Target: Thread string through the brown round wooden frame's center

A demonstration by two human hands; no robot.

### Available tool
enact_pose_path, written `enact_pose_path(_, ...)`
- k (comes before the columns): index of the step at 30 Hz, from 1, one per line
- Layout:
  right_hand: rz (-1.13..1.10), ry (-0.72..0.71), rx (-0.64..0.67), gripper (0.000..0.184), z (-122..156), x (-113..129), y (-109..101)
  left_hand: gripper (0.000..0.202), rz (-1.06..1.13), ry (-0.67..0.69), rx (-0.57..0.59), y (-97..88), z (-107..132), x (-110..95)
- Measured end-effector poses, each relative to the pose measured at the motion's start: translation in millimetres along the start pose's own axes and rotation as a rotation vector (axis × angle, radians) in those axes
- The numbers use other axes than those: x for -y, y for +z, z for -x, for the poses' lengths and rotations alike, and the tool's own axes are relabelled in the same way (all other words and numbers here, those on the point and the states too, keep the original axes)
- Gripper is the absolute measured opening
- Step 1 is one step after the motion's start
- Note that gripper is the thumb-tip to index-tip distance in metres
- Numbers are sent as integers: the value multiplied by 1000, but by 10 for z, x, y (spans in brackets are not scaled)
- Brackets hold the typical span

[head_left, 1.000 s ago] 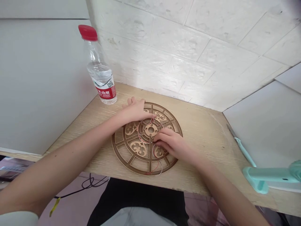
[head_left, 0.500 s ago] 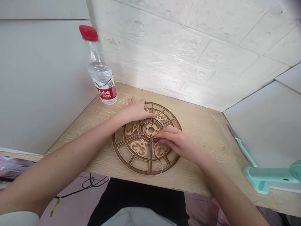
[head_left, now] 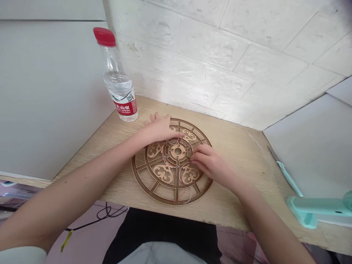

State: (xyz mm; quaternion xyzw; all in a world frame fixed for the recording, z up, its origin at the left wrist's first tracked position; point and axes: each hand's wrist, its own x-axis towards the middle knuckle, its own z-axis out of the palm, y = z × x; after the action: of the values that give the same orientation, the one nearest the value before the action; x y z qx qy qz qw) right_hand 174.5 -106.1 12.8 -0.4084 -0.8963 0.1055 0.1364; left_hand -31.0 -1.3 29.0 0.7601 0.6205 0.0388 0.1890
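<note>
Steadying a round brown fretwork wooden wheel (head_left: 176, 200) lying flat on the pale wood tabletop (head_left: 236, 176) with an open, unclenched left hand (head_left: 161, 129); keeping a loosely curled right hand (head_left: 210, 164) light on thin red wire (head_left: 164, 157) around the hub (head_left: 178, 151), any pinch unclear.

Bright, diffuse light; you get no hard glare on the white brick wall panel (head_left: 211, 62), only soft shadows under your left hand (head_left: 161, 130) and right hand (head_left: 211, 165) on the table (head_left: 236, 176). Wide lens bows the edges; dark blur (head_left: 347, 5) in top-right corner.
</note>
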Motion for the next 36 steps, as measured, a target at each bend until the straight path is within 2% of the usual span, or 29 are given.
enact_pose_path(11,191,-3,17,22,-35,143,43,107,-16,-8,6,7,7,-11)
enact_pose_path(18,393,-58,23,19,-27,211,93,105,-23,-9,11,13,14,-16)
enact_pose_path(24,429,-53,38,17,-57,285,79,107,-26,-2,13,15,3,-22)
enact_pose_path(27,370,-13,34,15,-75,272,108,108,-21,-4,17,13,6,-28)
enact_pose_path(33,50,149,6,8,-92,201,163,109,-25,4,8,11,7,-28)
enact_pose_path(36,-38,219,-24,6,-91,208,176,107,-23,3,5,2,10,-34)
